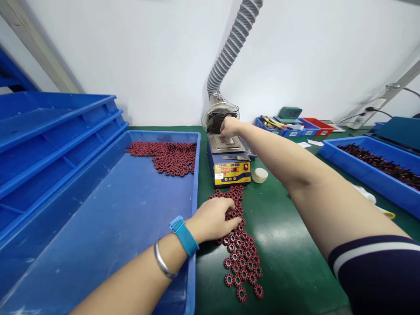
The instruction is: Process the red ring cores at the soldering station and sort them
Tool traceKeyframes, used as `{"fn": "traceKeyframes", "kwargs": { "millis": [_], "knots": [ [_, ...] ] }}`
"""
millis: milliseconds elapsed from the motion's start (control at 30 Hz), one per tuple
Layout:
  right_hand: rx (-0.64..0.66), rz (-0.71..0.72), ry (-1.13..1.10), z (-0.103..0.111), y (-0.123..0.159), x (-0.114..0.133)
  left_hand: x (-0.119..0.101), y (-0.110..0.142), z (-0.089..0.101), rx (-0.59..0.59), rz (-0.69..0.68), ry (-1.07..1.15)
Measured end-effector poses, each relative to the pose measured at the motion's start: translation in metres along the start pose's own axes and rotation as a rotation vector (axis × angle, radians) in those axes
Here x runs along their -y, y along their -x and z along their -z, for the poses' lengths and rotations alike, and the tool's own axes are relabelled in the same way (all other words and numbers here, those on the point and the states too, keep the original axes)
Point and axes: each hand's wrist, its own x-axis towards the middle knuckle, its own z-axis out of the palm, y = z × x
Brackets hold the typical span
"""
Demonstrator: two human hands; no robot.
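Note:
My right hand [230, 126] is closed in a pinch above the solder pot [231, 168], a blue and yellow heated unit with a red digital display. What its fingertips hold, if anything, is too small to make out. Below, my left hand [219, 217] rests over a strip of small red and black toothed rings [242, 253] on the green table [278, 262]. Its fingers are curled down with the thumb apart, and a gap shows between them. Part of the strip is hidden under this hand.
Left stands a large blue tray [197, 197] with more rings [173, 157], beside stacked blue trays [59, 127]. A ribbed exhaust hose [234, 43] hangs behind the pot. To the right are a round white pad [260, 175], small bins [305, 127] and a blue tray of dark parts [364, 192].

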Motion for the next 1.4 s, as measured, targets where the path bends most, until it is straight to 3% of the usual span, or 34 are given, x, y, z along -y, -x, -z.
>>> {"fn": "traceKeyframes", "kwargs": {
  "millis": [200,300,400,500,600,667,767,867,967,1033,1100,1200,1300,1400],
  "knots": [
    [0.045,-0.092,-0.064,0.022,0.016,0.010,0.001,0.000,-0.001,-0.023,-0.015,0.073],
    [0.007,-0.145,-0.321,0.035,0.031,0.012,0.000,-0.001,-0.002,-0.085,0.001,0.223],
    [0.011,-0.147,-0.676,0.038,0.058,0.016,-0.004,-0.005,0.000,-0.228,0.082,0.500],
    [0.057,-0.034,-0.979,0.027,0.100,0.025,-0.008,-0.009,0.007,-0.424,0.157,0.786],
    [0.041,0.069,-1.109,0.006,0.148,0.041,-0.011,-0.010,0.015,-0.559,0.201,0.979],
    [-0.046,0.117,-1.109,-0.009,0.177,0.052,-0.013,-0.009,0.018,-0.617,0.218,1.042],
    [-0.301,0.242,-0.936,-0.027,0.206,0.066,-0.016,-0.009,0.018,-0.676,0.219,1.082],
    [-0.463,0.337,-0.763,-0.035,0.218,0.070,-0.016,-0.011,0.018,-0.685,0.215,1.023],
    [-0.469,0.301,-0.723,-0.036,0.224,0.055,-0.004,-0.013,0.030,-0.708,0.230,0.833],
    [-0.451,0.218,-0.713,-0.038,0.231,0.033,0.017,-0.012,0.048,-0.825,0.266,0.631],
    [-0.394,0.107,-0.703,-0.045,0.241,0.006,0.045,-0.006,0.069,-0.955,0.350,0.364],
    [-0.237,-0.057,-0.684,-0.065,0.257,-0.030,0.089,0.010,0.092,-1.014,0.541,0.072],
    [-0.125,-0.106,-0.629,-0.085,0.266,-0.043,0.123,0.027,0.094,-0.986,0.651,-0.083],
    [-0.083,-0.084,-0.559,-0.096,0.266,-0.038,0.144,0.035,0.086,-0.973,0.641,-0.174]
  ]
}}
